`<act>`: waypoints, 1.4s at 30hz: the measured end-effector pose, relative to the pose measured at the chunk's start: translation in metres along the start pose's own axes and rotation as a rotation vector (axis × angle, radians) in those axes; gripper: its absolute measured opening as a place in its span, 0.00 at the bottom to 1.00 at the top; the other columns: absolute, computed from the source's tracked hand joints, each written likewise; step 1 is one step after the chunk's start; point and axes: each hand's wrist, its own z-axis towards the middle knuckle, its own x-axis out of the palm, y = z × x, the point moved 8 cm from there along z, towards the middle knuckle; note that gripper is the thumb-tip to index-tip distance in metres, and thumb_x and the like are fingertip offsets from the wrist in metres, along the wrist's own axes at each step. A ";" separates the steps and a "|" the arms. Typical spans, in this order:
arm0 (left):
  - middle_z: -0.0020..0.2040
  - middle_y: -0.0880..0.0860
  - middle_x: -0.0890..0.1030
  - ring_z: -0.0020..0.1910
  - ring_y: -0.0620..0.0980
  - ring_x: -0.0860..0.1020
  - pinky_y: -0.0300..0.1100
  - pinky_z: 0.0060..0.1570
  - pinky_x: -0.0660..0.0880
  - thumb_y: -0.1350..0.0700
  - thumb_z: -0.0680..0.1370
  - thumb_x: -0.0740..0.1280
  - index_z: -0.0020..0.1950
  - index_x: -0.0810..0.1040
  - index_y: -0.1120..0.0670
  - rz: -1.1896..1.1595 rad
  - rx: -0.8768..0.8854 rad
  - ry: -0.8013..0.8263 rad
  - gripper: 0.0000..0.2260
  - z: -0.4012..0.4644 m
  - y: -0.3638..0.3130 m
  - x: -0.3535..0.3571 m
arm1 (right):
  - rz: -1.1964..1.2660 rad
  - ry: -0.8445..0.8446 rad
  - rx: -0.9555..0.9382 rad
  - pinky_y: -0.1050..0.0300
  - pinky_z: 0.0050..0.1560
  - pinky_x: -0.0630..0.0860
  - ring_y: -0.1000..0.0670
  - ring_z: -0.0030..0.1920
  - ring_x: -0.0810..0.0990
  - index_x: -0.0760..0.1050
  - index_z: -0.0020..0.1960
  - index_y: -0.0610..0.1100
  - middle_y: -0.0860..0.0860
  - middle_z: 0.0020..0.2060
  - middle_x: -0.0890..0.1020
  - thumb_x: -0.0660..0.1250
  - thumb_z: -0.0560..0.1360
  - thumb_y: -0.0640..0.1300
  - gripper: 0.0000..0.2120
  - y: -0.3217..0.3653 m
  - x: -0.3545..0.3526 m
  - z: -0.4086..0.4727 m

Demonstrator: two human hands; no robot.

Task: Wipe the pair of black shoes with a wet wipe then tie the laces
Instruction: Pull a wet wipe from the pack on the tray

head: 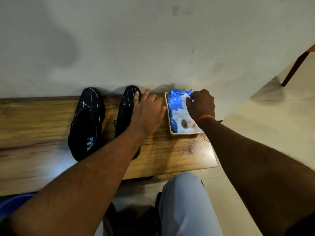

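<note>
- Fetching a wipe is the step in hand: your right hand (200,104), right of centre, pinches a white wet wipe (187,99) between thumb and fingertips at the mouth of the blue-and-white plastic wipe packet (179,114).
- The packet lies inside a shallow cream rectangular tray (167,116), near the right end of the bench.
- Your left hand (148,109), at centre frame, rests with fingers loosely spread, fingertips touching the toe of the right-hand black shoe with thin white stripes (127,106); it grips nothing.
- The other black striped shoe (87,123) stands just beside it, left of centre, toe toward the wall. Neither shoe appears wiped; the laces are too dark to judge.
- The next move likely calls for drawing the wipe free; the packet may lift with it, so steady it if needed.
- Surface: a glossy brown wood-grain bench (170,150) spans the middle of the frame, set against a scuffed white wall (153,40).
- Room: pale floor tiles (264,125) at right; a brown wooden furniture leg (294,67) at upper right.
</note>
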 end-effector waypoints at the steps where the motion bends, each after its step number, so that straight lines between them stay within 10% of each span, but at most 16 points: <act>1: 0.67 0.53 0.75 0.77 0.55 0.60 0.61 0.74 0.52 0.47 0.81 0.58 0.65 0.75 0.54 0.001 0.001 -0.004 0.17 -0.001 0.000 -0.003 | 0.006 -0.002 0.001 0.54 0.53 0.71 0.42 0.53 0.77 0.79 0.56 0.40 0.41 0.54 0.76 0.63 0.79 0.47 0.12 0.002 -0.004 -0.001; 31: 0.65 0.53 0.77 0.75 0.54 0.63 0.61 0.73 0.53 0.46 0.80 0.60 0.63 0.77 0.53 0.030 -0.044 -0.127 0.16 -0.034 0.024 -0.068 | 0.432 -0.374 -0.011 0.65 0.38 0.62 0.49 0.39 0.73 0.72 0.54 0.39 0.49 0.40 0.76 0.59 0.80 0.44 0.09 0.051 -0.088 -0.016; 42: 0.65 0.53 0.78 0.75 0.56 0.64 0.63 0.73 0.56 0.47 0.81 0.58 0.64 0.76 0.53 0.000 -0.108 -0.194 0.16 -0.068 0.058 -0.109 | 0.579 -0.155 -0.071 0.55 0.29 0.80 0.44 0.39 0.79 0.67 0.54 0.43 0.52 0.37 0.73 0.57 0.82 0.48 0.08 0.103 -0.082 -0.029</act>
